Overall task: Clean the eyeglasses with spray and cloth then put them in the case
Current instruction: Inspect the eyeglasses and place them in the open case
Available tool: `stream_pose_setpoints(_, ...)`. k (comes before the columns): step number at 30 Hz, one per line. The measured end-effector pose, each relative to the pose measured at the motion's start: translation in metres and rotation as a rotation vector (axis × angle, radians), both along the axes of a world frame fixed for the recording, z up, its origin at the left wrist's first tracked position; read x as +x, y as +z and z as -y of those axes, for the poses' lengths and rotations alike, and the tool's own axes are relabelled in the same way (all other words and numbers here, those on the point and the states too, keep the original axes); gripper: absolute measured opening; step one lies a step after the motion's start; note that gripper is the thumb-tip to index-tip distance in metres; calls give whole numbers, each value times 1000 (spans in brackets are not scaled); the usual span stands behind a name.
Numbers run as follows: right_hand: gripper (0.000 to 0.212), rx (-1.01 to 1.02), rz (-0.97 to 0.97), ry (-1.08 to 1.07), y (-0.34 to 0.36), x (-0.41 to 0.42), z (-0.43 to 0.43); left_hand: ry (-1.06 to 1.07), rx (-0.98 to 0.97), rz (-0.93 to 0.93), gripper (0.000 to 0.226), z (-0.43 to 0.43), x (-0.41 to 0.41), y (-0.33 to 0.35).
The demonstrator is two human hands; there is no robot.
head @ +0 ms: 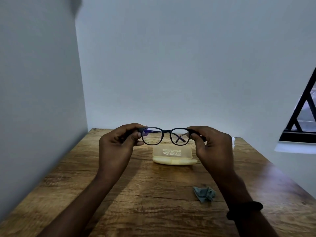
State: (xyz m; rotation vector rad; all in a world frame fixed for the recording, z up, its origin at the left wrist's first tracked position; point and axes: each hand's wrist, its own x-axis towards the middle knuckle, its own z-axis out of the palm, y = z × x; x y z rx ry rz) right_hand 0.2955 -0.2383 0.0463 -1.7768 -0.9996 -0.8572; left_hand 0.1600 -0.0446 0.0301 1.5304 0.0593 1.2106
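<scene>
Black-framed eyeglasses (166,131) are held up above the wooden table (145,194), lenses facing me. My left hand (118,144) pinches the frame's left end and my right hand (213,147) pinches its right end. Through the lenses the temples look folded, crossing behind the glass. Below and behind the glasses a pale yellow case (173,155) lies on the table with printed text on its lid; whether it is open or closed I cannot tell. A crumpled grey-green cloth (204,194) lies on the table by my right forearm. No spray bottle is clearly visible.
Walls close the table in at the back and the left. A small white object (233,141) peeks out behind my right hand near the table's right edge. A dark-framed window (301,120) is at the right. A black band sits on my right wrist.
</scene>
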Motion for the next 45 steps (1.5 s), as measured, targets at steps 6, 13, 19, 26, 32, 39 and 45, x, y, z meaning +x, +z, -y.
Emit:
stream_pose_setpoints(6, 24, 13, -25, 11, 2, 0, 2, -56, -14, -17, 25, 3, 0, 2)
stream_pose_setpoints(13, 20, 20, 110, 20, 6, -5, 4, -30, -16, -8, 24, -2, 1, 0)
stream_pose_setpoints(19, 23, 95, -44, 122, 5, -5, 1, 37, 29, -55, 20, -7, 5, -8)
stream_pose_setpoints(26, 24, 330, -442, 375, 8, -10, -7, 107, 84, -114, 15, -9, 8, -12)
stream_pose_setpoints(32, 23, 421, -655, 508, 14, -12, -5, 63, 110, -163, 19, -14, 12, -17)
stream_pose_setpoints(39, 16, 481, -763, 526, 17, -10, -1, 42, 68, -188, 23, -13, 18, -26)
stream_pose_setpoints(45, 14, 511, -849, 528, 17, -10, 0, 75, 561, -493, 29, -6, 31, -55)
